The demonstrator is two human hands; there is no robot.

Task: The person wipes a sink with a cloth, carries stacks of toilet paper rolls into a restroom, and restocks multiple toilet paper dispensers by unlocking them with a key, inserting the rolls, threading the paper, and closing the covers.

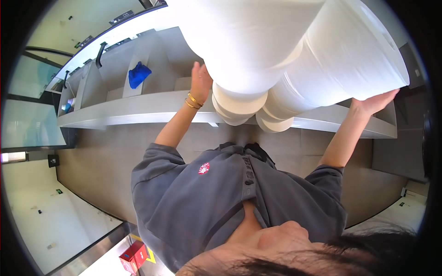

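Observation:
Two stacks of large white rolls, a left one [248, 41] and a right one [340, 55], are held up close to the camera between my hands. My left hand [201, 83], with gold bracelets [193, 100] at the wrist, presses against the left stack's side, its fingertips pointing up. My right hand [375, 102] supports the lower outer edge of the right stack, its fingers partly hidden by it. Smaller roll ends [235, 103] show at the bottom of the stacks, beside each other.
Behind the rolls runs a long grey sink counter [133, 108] with a black faucet [100, 54]. A blue cloth [139, 75] lies on a divider left of my left hand. A red box [133, 257] stands at the lower left.

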